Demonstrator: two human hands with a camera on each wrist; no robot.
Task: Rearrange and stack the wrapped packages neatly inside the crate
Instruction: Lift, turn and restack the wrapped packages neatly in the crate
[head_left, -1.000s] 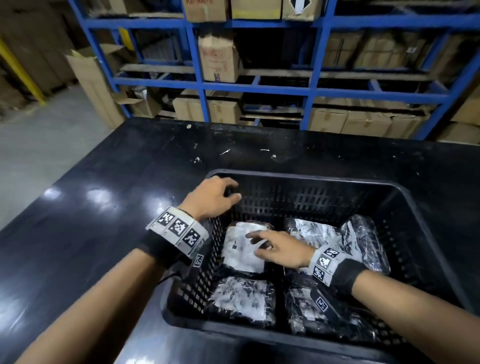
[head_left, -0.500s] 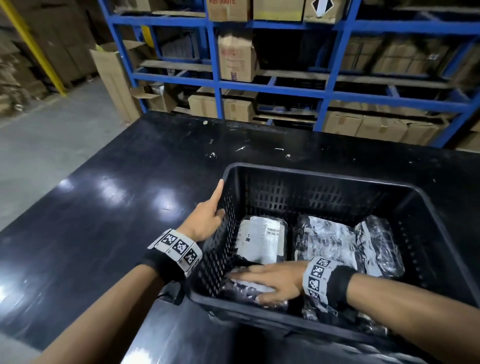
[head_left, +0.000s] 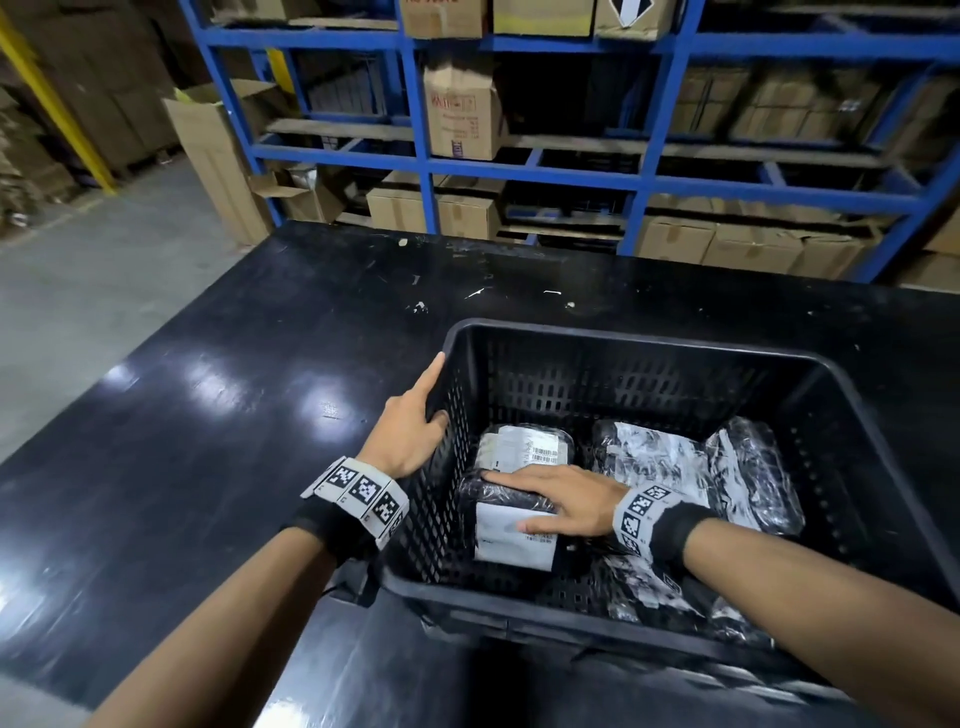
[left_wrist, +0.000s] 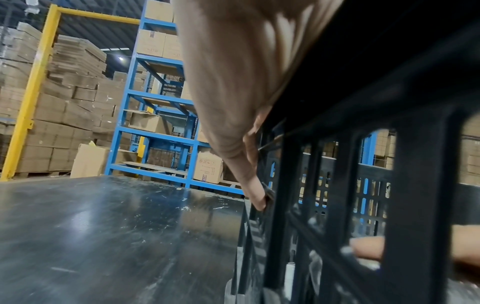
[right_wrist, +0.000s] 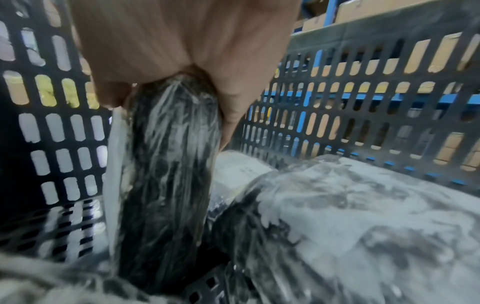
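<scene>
A black slotted crate (head_left: 649, 343) stands on the black table and holds several plastic-wrapped packages. My right hand (head_left: 511, 501) is inside at the near left and grips one package (head_left: 511, 535) by its upper edge. That package stands on edge, its white label facing me; in the right wrist view the thumb and fingers clamp round the package (right_wrist: 168, 164). A labelled package (head_left: 524, 452) lies behind it, and two more (head_left: 654, 457) (head_left: 753, 478) lie to the right. My left hand (head_left: 434, 395) holds the crate's left wall (left_wrist: 337, 185), thumb over the rim, index finger straight along the outside.
The black table (head_left: 234, 415) stretches bare to the left and behind the crate. Blue shelving (head_left: 639, 182) with cardboard boxes stands past the far edge. A further package (head_left: 639, 582) lies under my right forearm at the crate's near right.
My right hand moved from the back-left package to the near-left one and tipped it up on edge. My left hand slid from the crate's far-left corner down along the left wall.
</scene>
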